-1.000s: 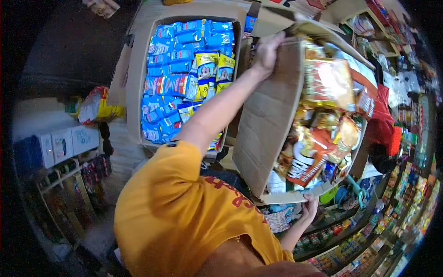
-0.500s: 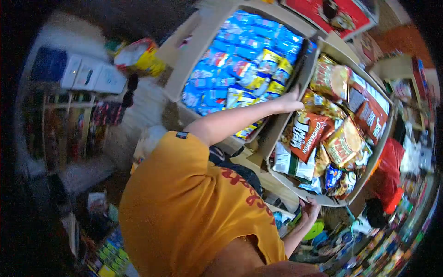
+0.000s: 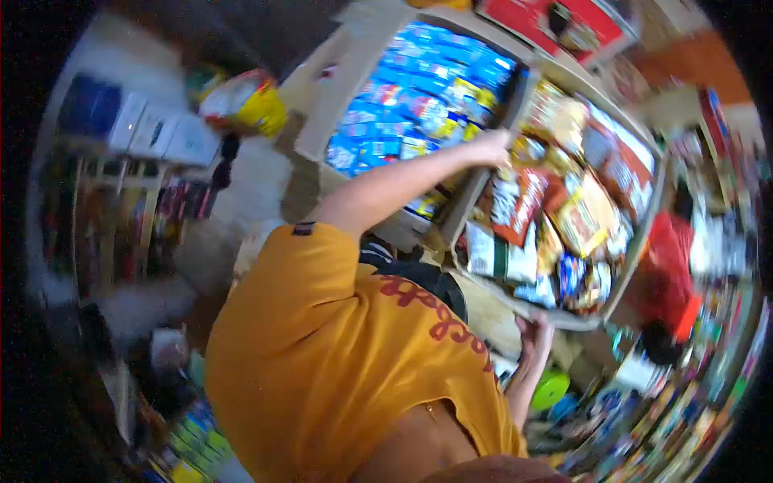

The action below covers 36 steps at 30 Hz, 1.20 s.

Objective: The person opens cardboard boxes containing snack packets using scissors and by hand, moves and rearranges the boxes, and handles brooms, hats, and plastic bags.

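Note:
My left hand point(image 3: 489, 149) is closed over the near-left wall of an open cardboard box point(image 3: 584, 322), beside its snack packets. At the box's lower edge, my right hand point(image 3: 535, 330) has its fingers against the cardboard; blur softens them. Inside lie a red-brown packet point(image 3: 523, 201), a yellow and cream packet point(image 3: 584, 217) and several others. Touching or very near this box on its left is a second open box point(image 3: 318, 145), filled with blue packets point(image 3: 403, 88) and some yellow ones point(image 3: 471, 97). My left forearm passes over its lower corner.
Behind the boxes lies a red printed carton point(image 3: 555, 28). A red cloth or bag point(image 3: 668, 258) is at the right, near shelves of small goods. A yellow and white bag point(image 3: 245, 105) and white boxes point(image 3: 165, 133) stand at the left. A green round object point(image 3: 550, 389) is below my right hand.
The snack box has gone from steeply tilted to flatter, beside the blue-packet box. My left hand is now lower along its wall. The whole view has turned and is blurred.

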{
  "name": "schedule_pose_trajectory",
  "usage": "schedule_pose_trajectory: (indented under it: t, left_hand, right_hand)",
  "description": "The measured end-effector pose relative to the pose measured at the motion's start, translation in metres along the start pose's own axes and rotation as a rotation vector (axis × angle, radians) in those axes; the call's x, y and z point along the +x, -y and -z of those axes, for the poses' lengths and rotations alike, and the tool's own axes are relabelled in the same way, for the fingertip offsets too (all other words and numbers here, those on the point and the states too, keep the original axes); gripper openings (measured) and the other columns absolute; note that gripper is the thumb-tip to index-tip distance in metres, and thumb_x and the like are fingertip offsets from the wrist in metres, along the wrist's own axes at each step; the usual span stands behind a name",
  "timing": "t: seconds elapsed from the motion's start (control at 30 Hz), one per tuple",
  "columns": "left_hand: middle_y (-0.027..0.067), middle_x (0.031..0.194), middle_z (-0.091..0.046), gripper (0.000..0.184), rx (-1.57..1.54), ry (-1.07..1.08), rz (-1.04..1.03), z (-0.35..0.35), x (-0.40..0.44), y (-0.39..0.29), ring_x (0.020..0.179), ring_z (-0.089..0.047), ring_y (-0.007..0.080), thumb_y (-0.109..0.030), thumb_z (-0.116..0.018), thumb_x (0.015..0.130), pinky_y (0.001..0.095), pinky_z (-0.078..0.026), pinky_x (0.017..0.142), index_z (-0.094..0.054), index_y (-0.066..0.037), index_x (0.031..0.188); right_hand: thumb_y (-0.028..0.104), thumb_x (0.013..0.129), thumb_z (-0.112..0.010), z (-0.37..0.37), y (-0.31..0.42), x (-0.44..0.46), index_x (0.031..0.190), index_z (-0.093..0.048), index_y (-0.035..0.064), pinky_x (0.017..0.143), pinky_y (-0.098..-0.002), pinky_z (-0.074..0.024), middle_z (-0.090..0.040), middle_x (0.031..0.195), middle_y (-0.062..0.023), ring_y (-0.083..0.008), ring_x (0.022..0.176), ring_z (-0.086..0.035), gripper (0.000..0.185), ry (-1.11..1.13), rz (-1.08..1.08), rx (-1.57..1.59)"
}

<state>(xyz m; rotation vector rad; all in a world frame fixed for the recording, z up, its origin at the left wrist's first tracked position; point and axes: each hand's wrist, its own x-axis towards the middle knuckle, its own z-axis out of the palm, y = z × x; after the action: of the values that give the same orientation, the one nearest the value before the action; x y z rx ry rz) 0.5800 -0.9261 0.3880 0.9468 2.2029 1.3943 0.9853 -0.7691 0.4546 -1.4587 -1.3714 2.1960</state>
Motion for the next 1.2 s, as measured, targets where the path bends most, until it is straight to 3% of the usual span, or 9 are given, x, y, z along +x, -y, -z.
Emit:
schedule_pose_trajectory:
  t: [0.17,0.23,0.37,0.57,0.7,0.87,0.97,1.1,1.2]
  left_hand:
    - [0.0283,0.092,-0.058,0.041,-0.094,0.032,-0.085,-0.005,0.015,0.022,0.088,-0.058,0.0371,-0.019,-0.058,0.064,0.0415,-0.046,0.078,-0.055,0.007,0.096]
    - [0.0268,0.100,-0.056,0.049,-0.031,0.085,-0.095,0.017,-0.003,-0.007,0.094,-0.057,0.0330,-0.018,-0.057,0.065,0.0374,-0.044,0.083,-0.049,0.007,0.106]
    - [0.0157,0.113,-0.050,0.065,-0.202,0.151,0.010,0.031,-0.020,-0.026,0.103,-0.049,0.0256,-0.026,-0.063,0.070,0.0319,-0.037,0.091,-0.036,0.002,0.121]
    - [0.0230,0.125,-0.040,0.077,-0.173,-0.073,0.006,0.038,-0.032,-0.028,0.115,-0.041,0.0296,-0.036,-0.062,0.076,0.0334,-0.030,0.098,-0.026,0.006,0.129]
    - [0.0277,0.127,-0.035,0.067,0.275,-0.362,-0.432,0.032,-0.057,-0.083,0.118,-0.033,0.0413,-0.023,-0.062,0.074,0.0451,-0.026,0.100,-0.031,0.003,0.127]
    - [0.0197,0.123,-0.043,0.047,0.334,-0.245,-0.715,-0.014,-0.098,-0.172,0.116,-0.038,0.0376,-0.011,-0.064,0.069,0.0453,-0.029,0.097,-0.049,-0.002,0.112]
    - [0.0163,0.107,-0.052,0.036,0.226,-0.077,-0.770,-0.053,-0.121,-0.210,0.099,-0.049,0.0317,-0.008,-0.064,0.069,0.0412,-0.038,0.085,-0.054,-0.002,0.103]
    - [0.0152,0.093,-0.054,0.038,0.163,0.049,-0.689,-0.125,-0.135,-0.230,0.087,-0.054,0.0310,-0.008,-0.066,0.068,0.0386,-0.043,0.076,-0.054,-0.001,0.103]
    - [0.0163,0.091,-0.053,0.045,0.170,0.083,-0.580,-0.176,-0.132,-0.254,0.084,-0.053,0.0305,-0.014,-0.068,0.068,0.0368,-0.044,0.073,-0.051,0.001,0.107]
  right_hand:
    - [0.034,0.075,-0.067,-0.007,0.007,-0.018,0.100,-0.048,0.0037,0.066,-0.0428,-0.0513,-0.058,0.092,-0.0160,-0.0347,0.079,-0.062,0.044,0.029,-0.072,-0.155]
    - [0.029,0.073,-0.070,-0.019,0.017,-0.046,0.106,-0.051,0.0009,0.056,-0.0298,-0.0508,-0.060,0.090,-0.0095,-0.0216,0.072,-0.063,0.047,-0.057,0.021,-0.196]
    - [0.021,0.073,-0.069,0.007,0.017,-0.050,0.107,-0.052,-0.0004,0.047,-0.0205,-0.0423,-0.062,0.075,-0.0082,-0.0135,0.058,-0.061,0.044,-0.340,0.404,-0.420]
    - [0.013,0.074,-0.064,0.031,0.042,-0.059,0.107,-0.051,-0.0012,0.056,-0.0262,-0.0456,-0.063,0.080,-0.0113,-0.0147,0.066,-0.061,0.039,-0.682,0.600,-0.243]
    - [0.006,0.070,-0.062,0.119,0.053,0.016,0.106,-0.053,-0.0016,0.065,-0.0271,-0.0469,-0.064,0.080,-0.0110,-0.0159,0.072,-0.060,0.037,-0.747,0.868,-0.413]
    - [-0.001,0.070,-0.058,0.085,0.129,-0.006,0.092,-0.062,0.0001,0.068,-0.0256,-0.0462,-0.065,0.081,-0.0090,-0.0133,0.073,-0.059,0.022,-0.630,0.962,-0.929]
    - [-0.002,0.069,-0.058,0.120,0.160,0.013,0.092,-0.063,0.0002,0.062,-0.0239,-0.0464,-0.064,0.079,-0.0068,-0.0107,0.068,-0.058,0.023,-0.412,0.921,-0.694]
    - [0.001,0.068,-0.058,0.200,0.156,0.018,0.084,-0.063,-0.0005,0.055,-0.0236,-0.0459,-0.061,0.070,-0.0039,-0.0106,0.063,-0.056,0.017,-0.486,0.761,-0.536]
    - [-0.002,0.069,-0.050,0.294,0.075,0.066,0.073,-0.060,0.0011,0.045,-0.0253,-0.0407,-0.057,0.063,-0.0062,-0.0122,0.051,-0.053,0.011,-0.338,0.539,-0.898]
